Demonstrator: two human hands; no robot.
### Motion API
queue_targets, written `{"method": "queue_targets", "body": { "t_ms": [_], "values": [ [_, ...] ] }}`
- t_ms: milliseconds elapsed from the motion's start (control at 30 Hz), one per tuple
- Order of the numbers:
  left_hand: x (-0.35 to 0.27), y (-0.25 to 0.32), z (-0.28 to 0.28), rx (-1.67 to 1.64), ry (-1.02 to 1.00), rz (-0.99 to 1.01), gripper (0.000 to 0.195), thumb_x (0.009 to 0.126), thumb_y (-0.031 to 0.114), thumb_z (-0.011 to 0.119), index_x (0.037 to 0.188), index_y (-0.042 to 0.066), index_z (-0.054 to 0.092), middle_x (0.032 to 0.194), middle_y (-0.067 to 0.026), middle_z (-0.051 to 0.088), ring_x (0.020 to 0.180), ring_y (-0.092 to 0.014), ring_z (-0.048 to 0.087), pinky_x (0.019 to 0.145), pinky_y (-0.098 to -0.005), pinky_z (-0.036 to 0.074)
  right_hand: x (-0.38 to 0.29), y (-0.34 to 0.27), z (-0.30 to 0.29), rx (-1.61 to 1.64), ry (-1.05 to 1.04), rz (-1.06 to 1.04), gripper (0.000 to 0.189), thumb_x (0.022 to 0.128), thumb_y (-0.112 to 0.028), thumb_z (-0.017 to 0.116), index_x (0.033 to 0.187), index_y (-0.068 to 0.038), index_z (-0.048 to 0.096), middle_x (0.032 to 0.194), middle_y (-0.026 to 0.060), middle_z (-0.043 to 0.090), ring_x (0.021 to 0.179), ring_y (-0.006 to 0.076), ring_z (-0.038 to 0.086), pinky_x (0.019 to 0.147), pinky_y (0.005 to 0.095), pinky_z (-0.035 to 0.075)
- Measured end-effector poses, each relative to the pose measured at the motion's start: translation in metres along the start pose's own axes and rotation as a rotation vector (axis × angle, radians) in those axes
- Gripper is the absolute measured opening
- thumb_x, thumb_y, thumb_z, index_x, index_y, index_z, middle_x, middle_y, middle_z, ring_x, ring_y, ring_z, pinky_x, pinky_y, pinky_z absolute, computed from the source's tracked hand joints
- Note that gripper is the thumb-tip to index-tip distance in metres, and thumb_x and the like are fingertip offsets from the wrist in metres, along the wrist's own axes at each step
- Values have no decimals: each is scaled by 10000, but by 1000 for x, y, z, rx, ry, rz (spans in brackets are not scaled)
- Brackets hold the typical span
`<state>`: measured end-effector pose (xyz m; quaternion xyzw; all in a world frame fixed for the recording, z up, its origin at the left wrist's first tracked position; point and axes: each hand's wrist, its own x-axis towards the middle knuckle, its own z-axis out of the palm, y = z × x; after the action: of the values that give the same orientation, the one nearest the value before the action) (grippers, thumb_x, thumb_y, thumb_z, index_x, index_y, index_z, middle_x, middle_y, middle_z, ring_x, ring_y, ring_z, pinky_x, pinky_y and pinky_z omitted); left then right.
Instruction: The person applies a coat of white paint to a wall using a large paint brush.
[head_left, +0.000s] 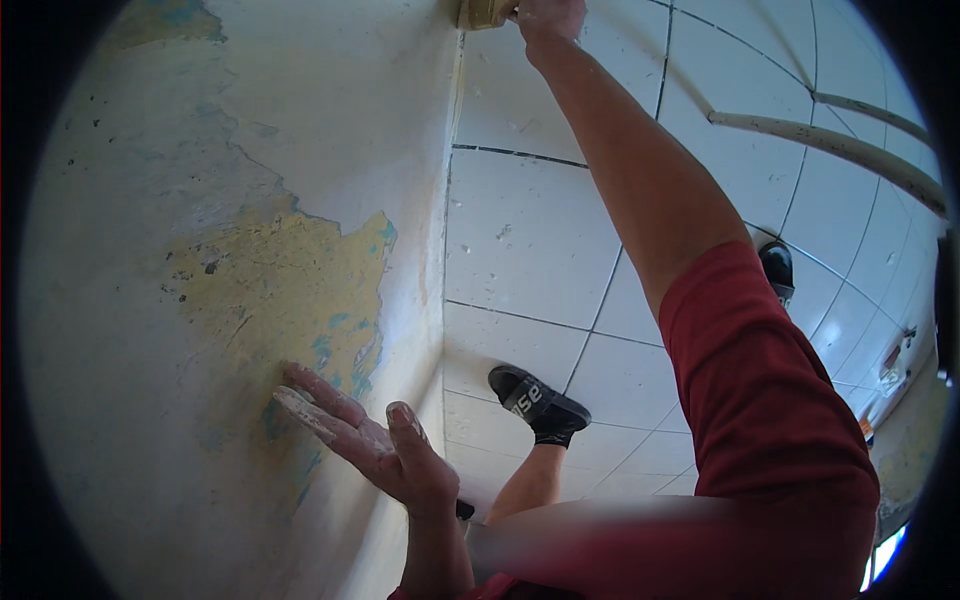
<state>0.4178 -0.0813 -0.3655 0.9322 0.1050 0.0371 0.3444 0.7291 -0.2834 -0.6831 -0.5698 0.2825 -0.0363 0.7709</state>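
My left hand (367, 442) is spread with the thumb apart, holding nothing. White powder or plaster coats its fingers. Its fingertips lie over the wall (315, 97), beside a bare yellow patch (277, 292) with peeled paint and turquoise flecks; whether they touch it I cannot tell. At the top edge, my right hand (551, 19) reaches far out on a stretched arm. It is right beside a yellowish, block-like object (484, 13) at the foot of the wall. The frame cuts off both, so the grip is unclear.
White floor tiles (525, 232) with dark joints and pale spatters meet the wall. A black slide sandal (536, 401) bearing writing is on one foot; another dark shoe (776, 266) shows farther right. Two pale poles (832, 139) stand on the floor at upper right.
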Motion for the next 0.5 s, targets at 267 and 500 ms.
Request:
{"method": "queue_targets", "body": {
  "t_ms": [267,500],
  "values": [
    [-1,-3,-1,18,18,-16,803,954,257,479,1501,32,-64,1561,-238,28,1449,-386,66,1157,-497,57,-218,74,-3,416,-27,183,221,795,7,680,995,34,590,872,101,637,750,194,637,624,332,561],
    [-3,-8,-3,68,-1,30,746,978,242,461,1519,108,-34,1568,-212,3,1445,-402,68,1147,-532,67,-352,100,-12,10,-104,611,218,737,6,726,942,12,651,886,90,672,782,161,638,664,292,533]
  ]
}}
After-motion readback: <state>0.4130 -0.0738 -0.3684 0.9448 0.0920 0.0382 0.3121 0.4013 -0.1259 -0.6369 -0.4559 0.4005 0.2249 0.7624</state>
